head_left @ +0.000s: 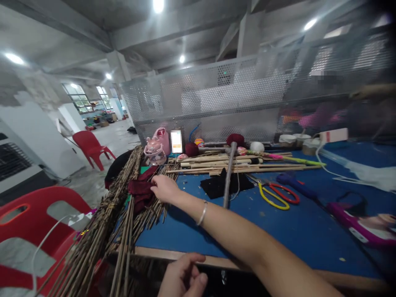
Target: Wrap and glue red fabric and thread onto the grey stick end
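My right hand (165,189) reaches leftward across the blue table (188,231), a bangle (202,213) on its wrist. Its fingers are closed on the edge of a dark red cloth (142,189). That cloth lies crumpled over a heap of thin brown sticks (108,206) at the table's left end. Low in the view, at the front edge, my left hand (184,275) holds nothing; its index finger is stretched and the thumb stands apart.
Scissors (278,196) with yellow and red handles lie near black cloth (212,187) and an upright grey rod (229,175). Behind are pale sticks (216,163), yarn balls (235,139), a phone (176,142) and a perforated panel (213,95). A red chair (62,202) stands left.
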`<state>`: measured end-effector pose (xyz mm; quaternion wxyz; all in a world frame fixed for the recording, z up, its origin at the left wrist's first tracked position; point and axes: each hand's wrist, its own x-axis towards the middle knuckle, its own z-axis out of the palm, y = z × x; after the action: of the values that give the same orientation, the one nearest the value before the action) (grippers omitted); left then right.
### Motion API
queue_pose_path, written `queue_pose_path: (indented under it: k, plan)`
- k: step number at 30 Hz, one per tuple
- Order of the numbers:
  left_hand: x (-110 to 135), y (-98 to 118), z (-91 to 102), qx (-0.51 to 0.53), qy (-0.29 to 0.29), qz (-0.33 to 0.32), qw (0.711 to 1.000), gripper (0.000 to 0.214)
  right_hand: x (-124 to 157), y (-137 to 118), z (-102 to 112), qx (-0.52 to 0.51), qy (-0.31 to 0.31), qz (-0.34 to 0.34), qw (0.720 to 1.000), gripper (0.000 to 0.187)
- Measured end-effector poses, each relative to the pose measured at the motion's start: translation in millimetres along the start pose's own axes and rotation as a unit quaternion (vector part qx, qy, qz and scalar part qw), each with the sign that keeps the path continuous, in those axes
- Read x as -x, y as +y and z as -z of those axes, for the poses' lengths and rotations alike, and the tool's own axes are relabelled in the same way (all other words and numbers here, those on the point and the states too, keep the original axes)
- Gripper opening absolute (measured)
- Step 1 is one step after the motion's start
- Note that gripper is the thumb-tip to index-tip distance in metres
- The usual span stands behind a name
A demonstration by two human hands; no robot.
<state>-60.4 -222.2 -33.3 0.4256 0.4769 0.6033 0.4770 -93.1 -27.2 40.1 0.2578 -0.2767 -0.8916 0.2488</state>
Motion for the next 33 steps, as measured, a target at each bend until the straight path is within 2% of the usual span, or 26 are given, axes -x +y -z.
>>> queue_pose_path:
  k: [2,4,6,9,12,14,16,18,20,22,26,28,30,32,33]
  plan:
    - [-2.7,-7.8,4.7,-0.005,-0.046,0.009,0.999,0.047,-20.3,-3.8,-18.5,-0.004,0.012,-0.020,1.000,0.027]
    - [-3.5,-12.7,12.6,-0.002,-0.092,0.024,0.995,0.047,-32.8,-4.8,-30.0,-0.022,0.009,-0.034,0.999,0.020]
    - [-4.1,-15.0,19.0,0.000,-0.112,0.029,0.993,0.046,-36.7,-6.8,-32.8,-0.057,0.015,-0.041,0.997,0.012]
    - [-6.6,-14.4,19.7,0.012,-0.075,0.020,0.997,0.043,-24.3,-8.6,-17.5,-0.113,0.060,-0.052,0.990,0.028]
    - [-13.6,-8.6,11.1,0.070,-0.010,0.021,0.997,0.043,12.8,3.6,15.7,-0.203,0.142,-0.075,0.966,0.047]
    - [-21.3,-1.8,3.5,0.115,0.007,0.042,0.992,0.046,48.6,20.5,39.0,-0.414,0.252,-0.120,0.867,0.042]
    - [-30.9,6.7,-4.2,0.135,0.009,0.058,0.989,0.047,87.0,39.2,57.4,-0.526,0.280,-0.192,0.779,0.034]
    - [-41.0,15.7,-11.9,0.156,0.029,0.049,0.986,0.053,121.7,54.6,69.4,-0.582,0.254,-0.272,0.723,0.025]
    - [-50.3,23.6,-19.6,0.191,0.045,0.042,0.980,0.065,148.8,64.6,76.3,-0.602,0.230,-0.315,0.696,0.020]
    - [-58.8,29.3,-26.1,0.213,0.042,0.035,0.976,0.068,168.0,70.5,80.4,-0.610,0.228,-0.316,0.690,0.017]
    - [-74.8,34.5,-31.7,0.194,0.015,0.023,0.981,0.042,190.1,79.3,86.4,-0.620,0.233,-0.283,0.694,0.018]
    - [-83.2,36.5,-31.1,0.166,0.037,0.004,0.985,0.033,196.2,83.6,89.3,-0.627,0.244,-0.260,0.693,0.019]
    - [-91.9,40.2,-30.5,0.116,0.084,-0.035,0.989,0.033,200.0,86.4,92.4,-0.635,0.257,-0.232,0.690,0.021]
    - [-100.9,46.9,-31.7,0.036,0.114,-0.091,0.989,0.037,202.0,86.6,95.9,-0.648,0.243,-0.207,0.692,0.023]
    - [-105.5,51.4,-33.2,-0.009,0.111,-0.127,0.986,0.041,202.2,85.5,98.0,-0.654,0.222,-0.197,0.696,0.022]
